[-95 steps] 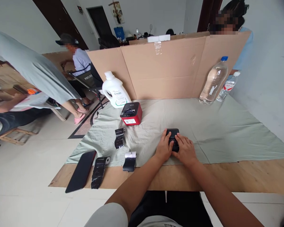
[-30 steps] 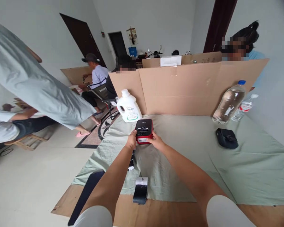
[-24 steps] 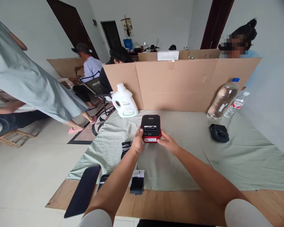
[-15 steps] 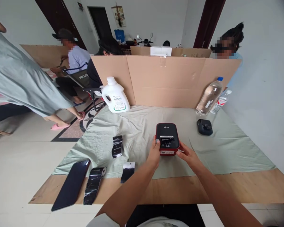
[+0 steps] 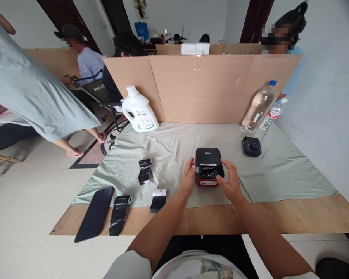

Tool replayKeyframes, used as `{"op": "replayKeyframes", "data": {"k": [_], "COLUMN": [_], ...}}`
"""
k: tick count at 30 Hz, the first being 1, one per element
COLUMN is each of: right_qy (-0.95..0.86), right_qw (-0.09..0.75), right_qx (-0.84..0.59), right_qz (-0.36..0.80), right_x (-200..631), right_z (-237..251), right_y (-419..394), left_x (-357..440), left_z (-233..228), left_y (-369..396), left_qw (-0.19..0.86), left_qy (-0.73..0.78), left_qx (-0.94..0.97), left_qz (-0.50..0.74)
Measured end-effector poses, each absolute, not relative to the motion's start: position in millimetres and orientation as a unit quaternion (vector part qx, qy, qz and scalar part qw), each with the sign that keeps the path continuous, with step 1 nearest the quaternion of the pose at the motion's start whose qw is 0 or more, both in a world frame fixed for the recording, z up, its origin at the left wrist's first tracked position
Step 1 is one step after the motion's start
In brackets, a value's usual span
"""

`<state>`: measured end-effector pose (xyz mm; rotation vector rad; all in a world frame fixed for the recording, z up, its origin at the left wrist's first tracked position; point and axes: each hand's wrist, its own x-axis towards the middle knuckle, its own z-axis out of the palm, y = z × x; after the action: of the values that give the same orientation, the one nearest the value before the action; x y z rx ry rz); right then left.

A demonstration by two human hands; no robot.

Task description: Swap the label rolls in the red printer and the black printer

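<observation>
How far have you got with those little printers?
Done, by the look of it: the small black printer sits apart near the bottles. In hand: the red printer stands on the cloth, the left hand against its side and the right hand at its front corner. Left: three black rolls lie untouched beside a phone.

The printer [image 5: 208,166] between the hands is black on top with a red base. The cloth [image 5: 267,174] is pale green, plain, over a tan wooden desk [image 5: 308,217]. The small device [image 5: 251,146] is black. The jug [image 5: 139,111] is white with a green-edged label.
</observation>
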<state>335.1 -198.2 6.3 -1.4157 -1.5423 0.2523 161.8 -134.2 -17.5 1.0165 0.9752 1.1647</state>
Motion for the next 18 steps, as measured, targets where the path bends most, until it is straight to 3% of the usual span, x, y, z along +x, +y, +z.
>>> {"op": "replayKeyframes", "data": {"k": [5,11,18], "right_qy": [-0.697,-0.694,-0.689], "right_qw": [0.453,0.387,0.403], "right_qx": [-0.556,-0.605,-0.597], "right_qz": [0.015,-0.056,-0.08], "right_x": [321,319,318], "right_z": [4,-24,-35], "right_y": [-189,-194,-194], "left_x": [149,149,155], "left_z": [-17,-28,-34], "left_y": [-106,-94,-94], "left_qw": [0.625,0.622,0.61], "left_qy": [0.293,0.287,0.266], "left_qx": [0.535,0.565,0.569], "left_qz": [0.487,0.461,0.483]}}
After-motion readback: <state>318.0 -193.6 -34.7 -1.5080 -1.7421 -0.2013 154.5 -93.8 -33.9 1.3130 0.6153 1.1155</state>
